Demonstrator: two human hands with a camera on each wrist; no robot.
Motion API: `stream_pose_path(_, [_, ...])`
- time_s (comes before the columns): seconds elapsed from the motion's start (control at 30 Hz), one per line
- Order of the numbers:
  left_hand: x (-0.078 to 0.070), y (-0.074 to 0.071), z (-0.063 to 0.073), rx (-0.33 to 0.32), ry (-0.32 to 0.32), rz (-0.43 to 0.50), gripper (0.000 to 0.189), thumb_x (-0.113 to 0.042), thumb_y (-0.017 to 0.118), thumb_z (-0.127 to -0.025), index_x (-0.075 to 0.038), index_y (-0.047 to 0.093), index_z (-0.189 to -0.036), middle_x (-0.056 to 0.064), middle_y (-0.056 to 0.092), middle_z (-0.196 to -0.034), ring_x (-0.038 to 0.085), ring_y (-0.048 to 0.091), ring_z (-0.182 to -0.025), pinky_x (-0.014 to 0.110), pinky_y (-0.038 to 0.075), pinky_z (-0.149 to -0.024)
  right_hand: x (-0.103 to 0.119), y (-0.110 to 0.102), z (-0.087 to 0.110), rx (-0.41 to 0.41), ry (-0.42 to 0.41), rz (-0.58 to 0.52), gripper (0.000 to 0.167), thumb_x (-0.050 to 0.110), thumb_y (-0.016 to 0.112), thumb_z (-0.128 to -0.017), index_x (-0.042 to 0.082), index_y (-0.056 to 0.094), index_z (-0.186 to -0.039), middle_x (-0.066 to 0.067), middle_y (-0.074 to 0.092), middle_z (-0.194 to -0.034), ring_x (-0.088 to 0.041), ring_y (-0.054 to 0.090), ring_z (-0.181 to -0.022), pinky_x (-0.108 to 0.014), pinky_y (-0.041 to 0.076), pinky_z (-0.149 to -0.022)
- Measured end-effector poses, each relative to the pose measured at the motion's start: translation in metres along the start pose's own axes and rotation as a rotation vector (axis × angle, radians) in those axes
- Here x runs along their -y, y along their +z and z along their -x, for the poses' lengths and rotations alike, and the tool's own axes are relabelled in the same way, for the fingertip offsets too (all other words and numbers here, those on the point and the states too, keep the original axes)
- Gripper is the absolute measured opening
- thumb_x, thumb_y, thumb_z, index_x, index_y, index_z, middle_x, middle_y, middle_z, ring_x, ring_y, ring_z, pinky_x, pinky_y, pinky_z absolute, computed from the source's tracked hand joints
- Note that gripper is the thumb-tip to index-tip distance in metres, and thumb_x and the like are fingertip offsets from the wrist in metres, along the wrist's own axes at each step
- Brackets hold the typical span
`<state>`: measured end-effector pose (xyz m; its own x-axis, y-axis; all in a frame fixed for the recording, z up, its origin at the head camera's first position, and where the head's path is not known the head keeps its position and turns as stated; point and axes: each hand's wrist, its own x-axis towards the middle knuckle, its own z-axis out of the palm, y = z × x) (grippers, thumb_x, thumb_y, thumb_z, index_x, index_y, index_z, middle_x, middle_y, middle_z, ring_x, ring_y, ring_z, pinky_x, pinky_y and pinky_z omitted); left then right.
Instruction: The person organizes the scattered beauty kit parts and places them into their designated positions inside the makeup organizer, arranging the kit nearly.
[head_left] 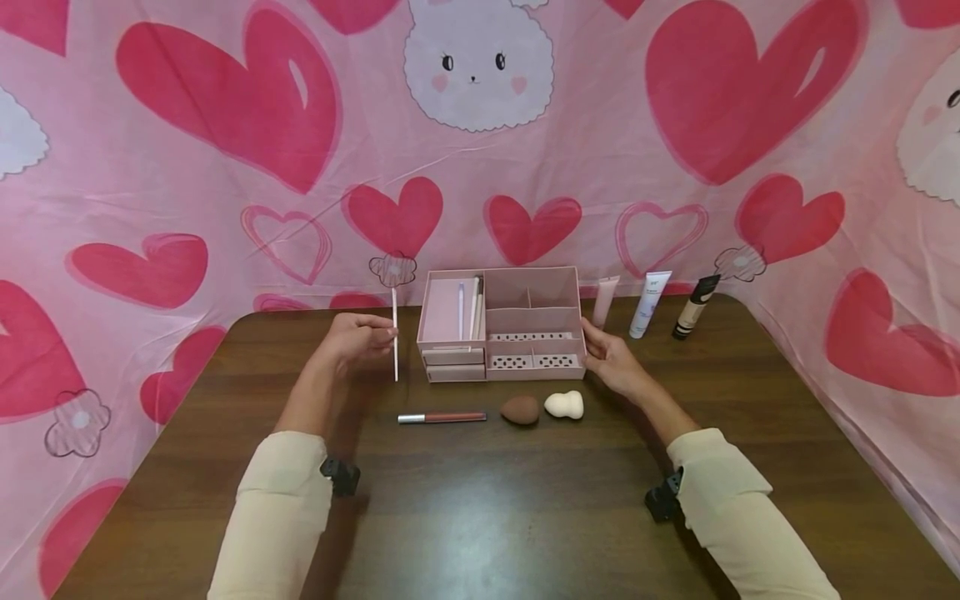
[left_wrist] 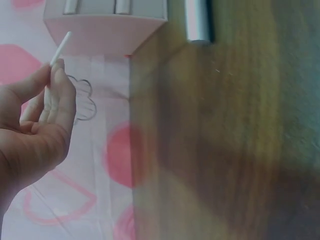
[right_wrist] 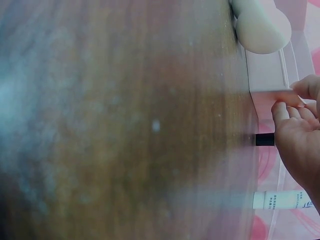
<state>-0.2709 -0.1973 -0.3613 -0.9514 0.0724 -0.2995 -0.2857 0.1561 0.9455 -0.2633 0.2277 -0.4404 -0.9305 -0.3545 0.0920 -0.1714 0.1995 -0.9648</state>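
Observation:
My left hand (head_left: pixel 351 340) pinches a thin white stick (head_left: pixel 396 362) between thumb and fingertips, to the left of a pink makeup organizer (head_left: pixel 532 316). In the head view the stick stands nearly vertical; the left wrist view shows its white end (left_wrist: pixel 62 46) poking out past the fingertips. My right hand (head_left: pixel 613 360) holds the organizer's right side wall, thumb at the upper edge and fingers along the outside, as the right wrist view shows. Several slim pens or brushes (head_left: pixel 462 312) lie in the organizer's left top compartment, above two small drawers (head_left: pixel 454 357).
In front of the organizer lie a lip gloss tube (head_left: pixel 442 417), a brown makeup sponge (head_left: pixel 520 410) and a cream sponge (head_left: pixel 564 405). To its right stand a pink tube (head_left: pixel 604 302), a white tube (head_left: pixel 649 305) and a black-capped foundation tube (head_left: pixel 696 307). Heart-patterned cloth (head_left: pixel 480 167) hangs behind the table.

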Motion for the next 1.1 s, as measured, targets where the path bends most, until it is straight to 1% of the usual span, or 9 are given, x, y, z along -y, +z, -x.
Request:
stream_pose_path(0.1, [-0.007,0.003,0.001,0.017,0.031,-0.002,0.035,0.000,0.059,-0.098,0.017,0.056,-0.128,-0.011,0.070,-0.071,0.002,0.067,-0.068,0.020,0.060,-0.069,0.000,0.000,0.000,0.002,-0.001,0.013,0.070,-0.019,0.042,-0.092,-0.016,0.011,-0.155,-0.036,0.011,-0.162,-0.054,0.023,-0.146,-0.037,0.036,-0.112])
stream_pose_path(0.2, [-0.014,0.007,0.000,0.022,0.046,0.003,0.035,0.000,0.059,-0.098,0.017,0.056,-0.128,-0.011,0.070,-0.072,0.002,0.067,-0.069,0.021,0.061,-0.073,-0.001,0.000,0.000,0.003,0.001,0.021,0.070,-0.019,0.042,-0.092,-0.016,0.010,-0.155,-0.036,0.011,-0.162,-0.053,0.023,-0.146,-0.040,0.035,-0.113])
stream_pose_path(0.3, [-0.023,0.014,-0.002,0.023,0.052,0.051,0.034,0.000,0.060,-0.098,0.016,0.055,-0.128,-0.008,0.071,-0.074,0.002,0.068,-0.071,0.020,0.061,-0.075,-0.001,-0.001,0.001,0.000,0.013,0.019,0.070,-0.018,0.041,-0.093,-0.015,0.011,-0.155,-0.034,0.011,-0.163,-0.052,0.023,-0.148,-0.044,0.031,-0.113])
stream_pose_path(0.4, [-0.032,0.021,-0.004,0.025,0.067,0.099,0.036,0.000,0.059,-0.098,0.016,0.053,-0.130,-0.007,0.072,-0.077,0.001,0.067,-0.073,0.019,0.060,-0.075,-0.001,-0.001,0.001,0.000,0.016,0.017,0.070,-0.018,0.041,-0.093,-0.015,0.010,-0.155,-0.034,0.010,-0.164,-0.052,0.023,-0.148,-0.046,0.031,-0.113])
stream_pose_path(0.53, [-0.040,0.030,-0.007,0.021,0.084,0.121,0.042,0.001,0.057,-0.098,0.018,0.049,-0.135,-0.009,0.070,-0.078,0.001,0.066,-0.073,0.018,0.060,-0.076,-0.001,-0.001,0.001,0.000,0.012,0.016,0.069,-0.018,0.041,-0.093,-0.015,0.010,-0.155,-0.035,0.011,-0.163,-0.052,0.024,-0.147,-0.046,0.032,-0.113])
stream_pose_path(0.77, [-0.048,0.043,-0.014,0.009,0.069,0.118,0.047,0.000,0.058,-0.098,0.017,0.047,-0.141,-0.008,0.068,-0.077,0.001,0.066,-0.069,0.018,0.059,-0.074,-0.001,0.000,0.001,-0.002,0.005,0.019,0.070,-0.019,0.041,-0.093,-0.015,0.010,-0.155,-0.034,0.010,-0.163,-0.052,0.023,-0.148,-0.047,0.031,-0.113])
stream_pose_path(1.1, [-0.054,0.049,-0.025,-0.016,0.037,0.081,0.044,-0.001,0.059,-0.098,0.015,0.051,-0.139,-0.008,0.068,-0.073,0.003,0.067,-0.064,0.017,0.059,-0.066,-0.002,0.000,0.001,-0.001,-0.003,0.024,0.070,-0.019,0.041,-0.092,-0.015,0.011,-0.155,-0.034,0.011,-0.163,-0.051,0.022,-0.148,-0.048,0.029,-0.114])
